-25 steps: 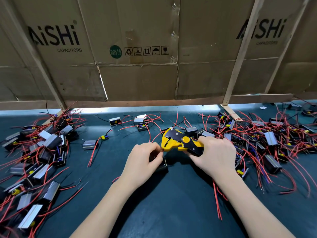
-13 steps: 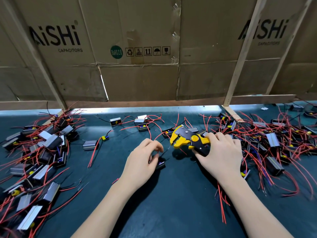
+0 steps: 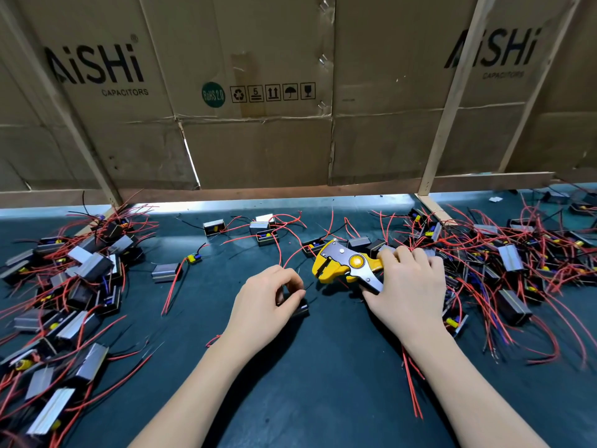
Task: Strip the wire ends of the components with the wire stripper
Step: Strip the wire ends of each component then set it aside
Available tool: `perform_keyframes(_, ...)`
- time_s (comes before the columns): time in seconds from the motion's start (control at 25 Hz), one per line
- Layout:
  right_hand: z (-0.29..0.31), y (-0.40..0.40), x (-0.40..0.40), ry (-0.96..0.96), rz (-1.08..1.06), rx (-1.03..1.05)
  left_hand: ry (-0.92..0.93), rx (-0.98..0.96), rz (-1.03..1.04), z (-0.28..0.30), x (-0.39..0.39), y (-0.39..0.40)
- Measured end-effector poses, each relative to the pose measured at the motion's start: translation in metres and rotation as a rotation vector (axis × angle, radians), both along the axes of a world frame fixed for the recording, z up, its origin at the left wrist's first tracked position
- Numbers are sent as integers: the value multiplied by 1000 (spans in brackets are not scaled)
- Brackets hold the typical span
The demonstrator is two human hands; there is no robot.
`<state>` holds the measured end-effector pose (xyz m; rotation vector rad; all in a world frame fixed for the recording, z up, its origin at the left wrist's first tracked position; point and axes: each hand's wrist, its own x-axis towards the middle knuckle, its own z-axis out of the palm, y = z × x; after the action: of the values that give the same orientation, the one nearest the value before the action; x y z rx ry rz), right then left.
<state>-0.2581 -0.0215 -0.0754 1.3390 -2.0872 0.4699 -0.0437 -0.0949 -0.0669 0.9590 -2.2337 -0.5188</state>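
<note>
Taking the yellow wire stripper (image 3: 347, 266) as the landmark: the dark mat (image 3: 316, 367) nearer the person lies open, a broad lane between the two forearms. To its left, past a few scattered parts, a heap of components (image 3: 71, 286) with red wires blocks the way. To its right a tangled pile (image 3: 504, 263) crowds close. Behind it a cardboard wall (image 3: 258, 150) closes the far side.

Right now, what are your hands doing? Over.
Left hand pinching a small component. Right hand gripping the wire stripper, head clear of the wire. Loose red wires under the right wrist.
</note>
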Motion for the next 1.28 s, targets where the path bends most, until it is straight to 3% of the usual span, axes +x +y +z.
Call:
perform_keyframes(0.48,0,-1,2,-30,75,-16,-5,-13,3,-4,-2,-2)
perform_keyframes(0.88,11,1,8,-84,41,125,-6,-18,-16,-3,0,-3)
perform_keyframes(1.08,6,2,10,-92,82,-9,-15,-31,-37,-2,2,-2)
perform_keyframes(1.28,6,4,-1,-142,-12,-131,-237,122,39,10,15,-6)
